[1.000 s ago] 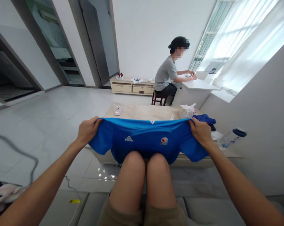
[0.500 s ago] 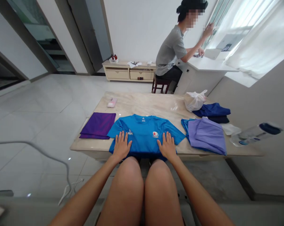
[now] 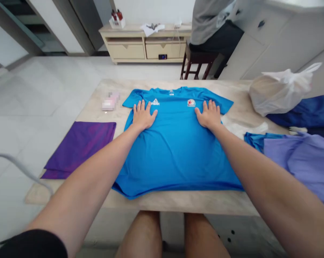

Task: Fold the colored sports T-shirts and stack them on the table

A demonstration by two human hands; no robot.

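A blue T-shirt [image 3: 175,154] lies spread on the table with its collar at the far side and its hem near the front edge. White lettering and a small round emblem show on its chest. My left hand [image 3: 144,115] rests flat on the shirt, just below the lettering, fingers spread. On the other side, below the emblem, my right hand [image 3: 210,114] presses flat with its fingers apart. Left of the shirt is a folded purple cloth [image 3: 84,145]. To the right, folded lavender cloth [image 3: 288,154] lies over blue fabric.
The marble-look table [image 3: 167,204] holds a white plastic bag [image 3: 279,89], dark blue clothes [image 3: 307,111] and a small pink packet [image 3: 110,101]. Beyond it stand a low cabinet [image 3: 127,51] and a person seated on a stool [image 3: 201,57]. A grey cable [image 3: 19,166] curves at left.
Both hands have moved away from me with the shirt, which now lies farther onto the table with its lower part and hem spread out. My view has leaned closer over the table.
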